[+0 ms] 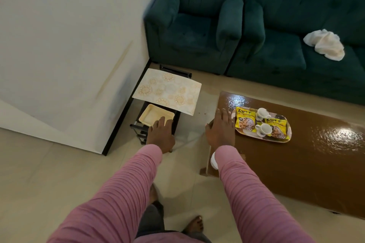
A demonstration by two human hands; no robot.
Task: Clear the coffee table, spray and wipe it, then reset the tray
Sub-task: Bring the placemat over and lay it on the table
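The glossy brown coffee table (pixel 308 163) stands at right. Near its left end sits an oval patterned tray (pixel 288 138) carrying two yellow snack packets (pixel 245 119) and two white cups (pixel 262 114). My right hand (pixel 221 130) hovers flat, fingers straight, over the table's left end just beside the tray, holding nothing. My left hand (pixel 161 134) is stretched out with relaxed fingers over the small black side stand (pixel 142 134), close to a cream rectangular dish (pixel 156 117) on it. A white cloth (pixel 325 45) lies crumpled on the sofa seat.
A floral placemat (pixel 167 90) lies over the stand's upper shelf by the wall. A dark green armchair (pixel 193 29) and matching sofa (pixel 296 61) stand behind the table. A white object (pixel 214 161) peeks out under my right sleeve. My bare feet stand on the beige floor.
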